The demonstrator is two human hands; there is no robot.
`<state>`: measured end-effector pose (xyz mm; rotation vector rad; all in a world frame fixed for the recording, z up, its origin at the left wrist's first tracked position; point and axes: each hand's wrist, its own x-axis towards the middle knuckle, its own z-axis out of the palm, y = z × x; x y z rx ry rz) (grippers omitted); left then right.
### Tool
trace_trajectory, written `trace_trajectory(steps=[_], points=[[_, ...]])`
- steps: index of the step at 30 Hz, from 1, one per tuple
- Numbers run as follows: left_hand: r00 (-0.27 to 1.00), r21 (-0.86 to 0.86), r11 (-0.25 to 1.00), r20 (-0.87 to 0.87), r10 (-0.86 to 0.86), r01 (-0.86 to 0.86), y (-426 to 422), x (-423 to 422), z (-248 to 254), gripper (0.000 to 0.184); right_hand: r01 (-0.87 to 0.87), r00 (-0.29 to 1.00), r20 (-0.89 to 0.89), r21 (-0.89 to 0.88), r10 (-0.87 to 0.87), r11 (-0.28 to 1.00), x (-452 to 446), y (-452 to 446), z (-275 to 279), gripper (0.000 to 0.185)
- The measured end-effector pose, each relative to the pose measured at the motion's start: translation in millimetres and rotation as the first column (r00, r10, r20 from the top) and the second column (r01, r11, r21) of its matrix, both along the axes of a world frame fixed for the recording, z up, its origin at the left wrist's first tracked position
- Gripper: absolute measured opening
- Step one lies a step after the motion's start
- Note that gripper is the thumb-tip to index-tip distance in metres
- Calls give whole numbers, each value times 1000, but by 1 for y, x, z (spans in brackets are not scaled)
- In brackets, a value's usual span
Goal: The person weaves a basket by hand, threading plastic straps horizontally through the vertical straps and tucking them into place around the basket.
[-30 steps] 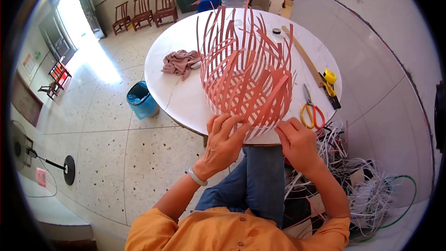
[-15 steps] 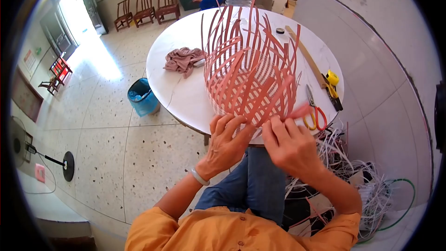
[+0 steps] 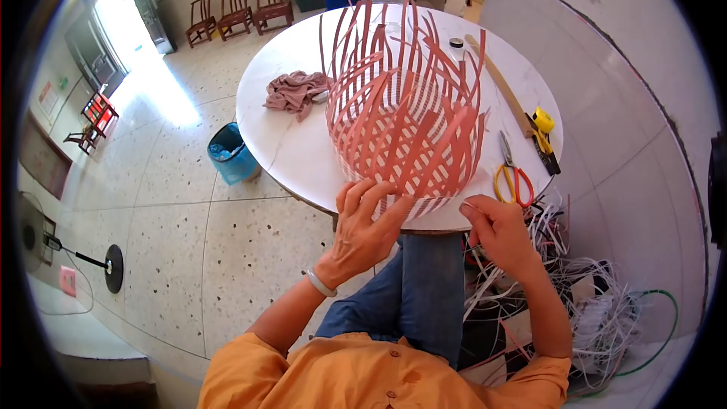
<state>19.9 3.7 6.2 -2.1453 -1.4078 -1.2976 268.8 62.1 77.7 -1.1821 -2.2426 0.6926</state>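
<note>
Openly latticed basket [image 3: 409,144] (flat, reddish strips [image 3: 457,140])

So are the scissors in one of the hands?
No, the scissors lie on the table, beside the basket.

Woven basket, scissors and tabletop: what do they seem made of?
Woven basket: probably plastic, smooth, judging by its flat, even strips.
Scissors: grey, metal-looking blades; red and yellow handles, perhaps plastic-coated.
Tabletop: smooth white with faint veins; marble or a marble-look laminate.
</note>
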Motion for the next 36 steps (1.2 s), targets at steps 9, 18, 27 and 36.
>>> trace_trajectory(steps=[9,18,27,36], points=[[998,0,1000,-64,30,-30,1,0,0,45,-178,955,-286,-337,79,924,9,21,-14,19],[985,-41,993,-138,103,-110,-4,7,6,47,-119,981,-174,-211,83,970,10,12,9,16],[998,-136,989,-10,64,-65,-11,18,12,52,-152,988,101,509,117,847,-1,8,23,10],[998,-149,987,-3,56,-55,-11,17,14,54,-484,855,491,641,166,596,-6,31,41,18]])
